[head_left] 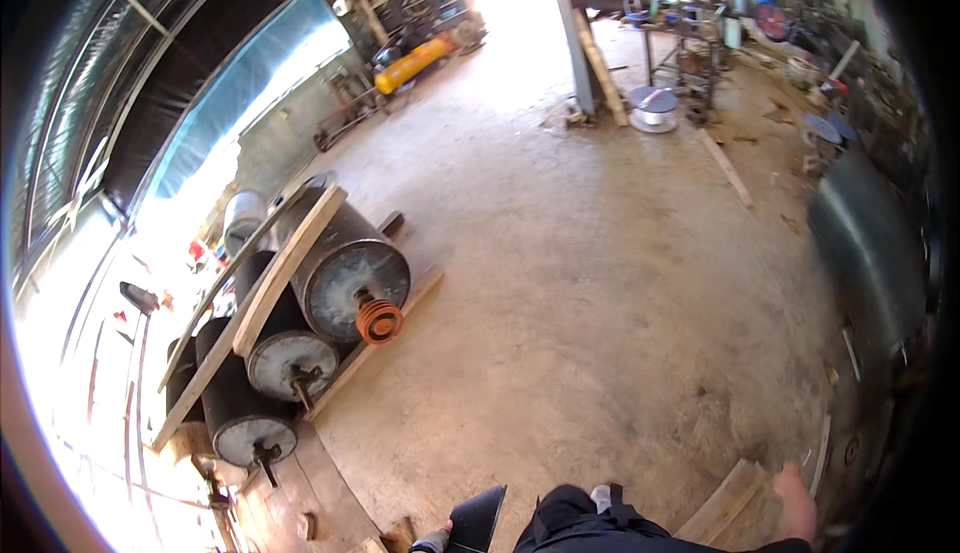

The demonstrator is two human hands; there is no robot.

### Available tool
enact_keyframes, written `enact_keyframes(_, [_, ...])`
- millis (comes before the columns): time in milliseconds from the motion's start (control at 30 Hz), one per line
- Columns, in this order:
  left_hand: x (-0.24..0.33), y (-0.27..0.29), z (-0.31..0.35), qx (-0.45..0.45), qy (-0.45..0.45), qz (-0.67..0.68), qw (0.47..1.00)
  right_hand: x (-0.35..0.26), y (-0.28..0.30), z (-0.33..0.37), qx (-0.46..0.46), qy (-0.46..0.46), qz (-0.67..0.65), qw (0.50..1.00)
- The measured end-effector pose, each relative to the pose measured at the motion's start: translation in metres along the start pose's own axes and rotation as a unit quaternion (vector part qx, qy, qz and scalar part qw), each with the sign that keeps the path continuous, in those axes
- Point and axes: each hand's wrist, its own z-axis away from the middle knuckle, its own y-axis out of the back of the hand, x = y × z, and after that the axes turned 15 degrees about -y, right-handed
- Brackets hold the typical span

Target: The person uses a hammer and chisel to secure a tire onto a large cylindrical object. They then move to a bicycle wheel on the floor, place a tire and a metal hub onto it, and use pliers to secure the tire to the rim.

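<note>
At the lower edge, my left hand (436, 537), in what looks like a grey glove, grips the edge of a dark flat plate (478, 519). The plate hangs beside my dark-clothed leg. My right hand (792, 488) is out at the lower right, apart from my body. It is near the end of a wooden board (722, 505) that lies on the floor. Its fingers are too small and smeared to show whether they are curled or spread, and nothing can be made out in them.
On the left, several large dark rollers (352, 283) lie under wooden beams (290, 268); one has an orange pulley (380, 322). A steel post (572, 38) with a leaning plank stands ahead. A curved dark metal sheet (868, 248) and clutter line the right.
</note>
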Motion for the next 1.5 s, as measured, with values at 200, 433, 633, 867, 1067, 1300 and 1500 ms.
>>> enact_keyframes(200, [0.126, 0.080, -0.082, 0.004, 0.061, 0.072, 0.996, -0.366, 0.131, -0.048, -0.068, 0.201, -0.129, 0.969])
enact_keyframes(433, [0.270, 0.136, -0.186, -0.006, 0.089, 0.150, 0.985, -0.553, 0.178, -0.120, -0.094, 0.160, 0.072, 0.980])
enact_keyframes(633, [0.409, 0.220, -0.287, -0.001, 0.106, 0.166, 0.980, -0.733, 0.275, -0.096, -0.136, -0.060, 0.151, 0.977])
enact_keyframes(867, [0.550, 0.332, -0.393, 0.011, 0.123, 0.168, 0.978, -1.183, 0.360, -0.060, -0.016, 0.111, 0.212, 0.971])
enact_keyframes(1067, [0.681, 0.452, -0.536, -0.001, 0.109, 0.166, 0.980, -1.491, 0.408, -0.004, -0.166, 0.345, -0.058, 0.922])
enact_keyframes(1300, [0.818, 0.593, -0.735, 0.002, 0.047, 0.220, 0.974, -1.553, 0.404, -0.230, 0.282, 0.362, 0.163, 0.873])
enact_keyframes(1500, [0.837, 0.713, -0.814, 0.015, 0.123, 0.225, 0.967, -1.697, 0.390, -0.075, -0.097, 0.057, 0.356, 0.928])
